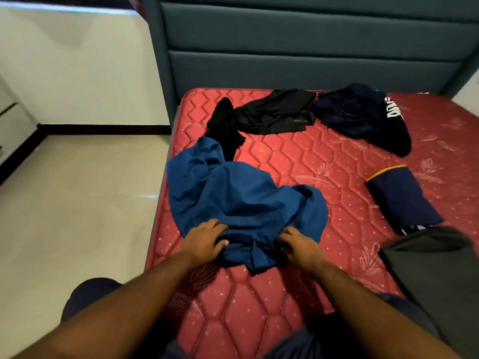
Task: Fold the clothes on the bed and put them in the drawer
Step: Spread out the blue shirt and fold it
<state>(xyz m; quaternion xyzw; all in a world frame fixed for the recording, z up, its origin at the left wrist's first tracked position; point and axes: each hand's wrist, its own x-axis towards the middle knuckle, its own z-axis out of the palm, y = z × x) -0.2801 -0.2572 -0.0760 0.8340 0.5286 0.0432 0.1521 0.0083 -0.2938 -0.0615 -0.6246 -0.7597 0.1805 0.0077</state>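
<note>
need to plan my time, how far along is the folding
Early. Done: one navy garment with a yellow stripe lies folded on the mattress. In hand: both hands, left and right, grip the crumpled blue shirt. Left: black clothes and a navy pile, unfolded; no drawer in view.

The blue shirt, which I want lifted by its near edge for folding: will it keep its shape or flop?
Probably flops: the blue shirt lies crumpled in soft folds. It looks thin, so likely light. On the quilted mattress it may bunch rather than slide.
</note>
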